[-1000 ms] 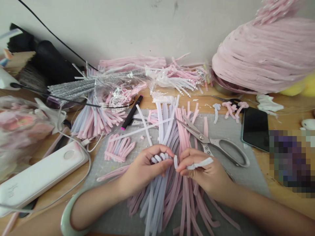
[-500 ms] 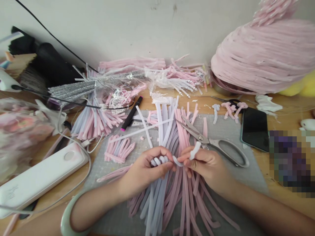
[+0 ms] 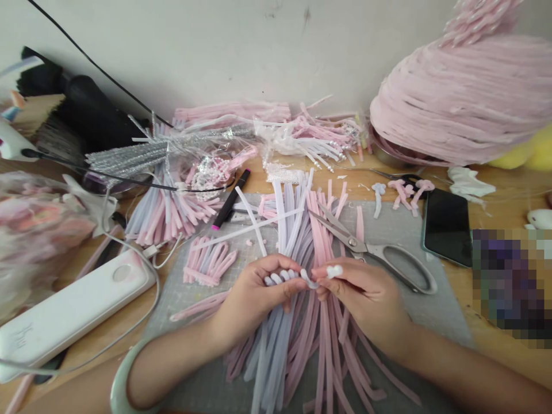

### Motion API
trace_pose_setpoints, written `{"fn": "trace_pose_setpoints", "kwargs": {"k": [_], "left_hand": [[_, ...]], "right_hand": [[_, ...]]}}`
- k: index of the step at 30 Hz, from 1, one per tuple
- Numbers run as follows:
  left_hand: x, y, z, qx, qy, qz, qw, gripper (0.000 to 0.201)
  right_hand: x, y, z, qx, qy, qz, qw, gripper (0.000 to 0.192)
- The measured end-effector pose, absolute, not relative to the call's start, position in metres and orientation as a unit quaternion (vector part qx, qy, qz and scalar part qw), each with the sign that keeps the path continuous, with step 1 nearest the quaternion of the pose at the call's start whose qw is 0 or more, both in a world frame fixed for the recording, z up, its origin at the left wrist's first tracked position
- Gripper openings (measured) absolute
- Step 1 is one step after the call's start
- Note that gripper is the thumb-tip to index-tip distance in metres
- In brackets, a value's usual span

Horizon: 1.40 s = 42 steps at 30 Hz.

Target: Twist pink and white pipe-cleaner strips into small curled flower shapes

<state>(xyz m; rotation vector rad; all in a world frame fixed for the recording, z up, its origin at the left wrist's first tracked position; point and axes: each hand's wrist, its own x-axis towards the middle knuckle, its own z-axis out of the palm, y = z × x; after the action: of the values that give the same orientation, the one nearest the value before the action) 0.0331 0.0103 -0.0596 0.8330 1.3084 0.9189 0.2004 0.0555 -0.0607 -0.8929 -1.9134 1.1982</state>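
Observation:
Pinched between the fingers of my left hand (image 3: 254, 293) is the coiled part of a pale blue-white pipe cleaner (image 3: 280, 278). My right hand (image 3: 362, 287) grips the other stretch of that pipe cleaner, whose fuzzy white end sticks up above the fingers. A short curved piece of it spans the gap between both hands. Below them, loose pale blue pipe cleaners (image 3: 269, 351) and pink pipe cleaners (image 3: 328, 356) fan out over the grey cutting mat (image 3: 198, 368). Scissors (image 3: 362, 247) with blades apart lie just beyond my right hand.
A small bundle of bent pieces (image 3: 209, 261) lies left on the mat, near a black marker (image 3: 230, 198). A white power bank (image 3: 77, 310) with cables sits far left. At right are a phone (image 3: 447, 227), small twisted pieces (image 3: 403, 192) and a big pink bundle (image 3: 457, 103).
The free white end at my right hand has tipped from upright to lower, nearly flat. My right hand has turned slightly and the hands are a little closer together.

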Motion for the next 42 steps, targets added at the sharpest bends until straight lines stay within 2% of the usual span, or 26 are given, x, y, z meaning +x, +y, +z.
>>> {"fn": "trace_pose_setpoints", "kwargs": {"k": [8,12,15,19,25,33,38,42], "left_hand": [[0.034,0.011,-0.057,0.331,0.517,0.381,0.691,0.013],[0.034,0.011,-0.056,0.342,0.53,0.376,0.679,0.012],[0.034,0.012,-0.055,0.354,0.55,0.359,0.666,0.014],[0.035,0.012,-0.056,0.359,0.564,0.357,0.652,0.017],[0.035,0.01,-0.057,0.358,0.556,0.374,0.65,0.016],[0.032,0.007,-0.066,0.375,0.545,0.418,0.623,0.015],[0.031,0.002,-0.067,0.456,0.554,0.444,0.537,0.01],[0.03,-0.002,-0.066,0.525,0.563,0.469,0.432,0.01]], "right_hand": [[0.214,0.063,-0.074,-0.149,-0.878,0.289,0.35,0.04],[0.217,0.068,-0.072,-0.094,-0.919,0.189,0.332,0.037],[0.216,0.067,-0.071,-0.084,-0.93,0.157,0.322,0.036],[0.21,0.062,-0.068,-0.155,-0.897,0.217,0.352,0.035],[0.207,0.056,-0.049,-0.212,-0.816,0.376,0.384,0.017],[0.211,0.06,-0.058,-0.132,-0.87,0.332,0.338,0.018],[0.209,0.056,-0.056,-0.229,-0.821,0.368,0.371,0.015],[0.208,0.054,-0.053,-0.294,-0.794,0.405,0.345,0.013]]}}
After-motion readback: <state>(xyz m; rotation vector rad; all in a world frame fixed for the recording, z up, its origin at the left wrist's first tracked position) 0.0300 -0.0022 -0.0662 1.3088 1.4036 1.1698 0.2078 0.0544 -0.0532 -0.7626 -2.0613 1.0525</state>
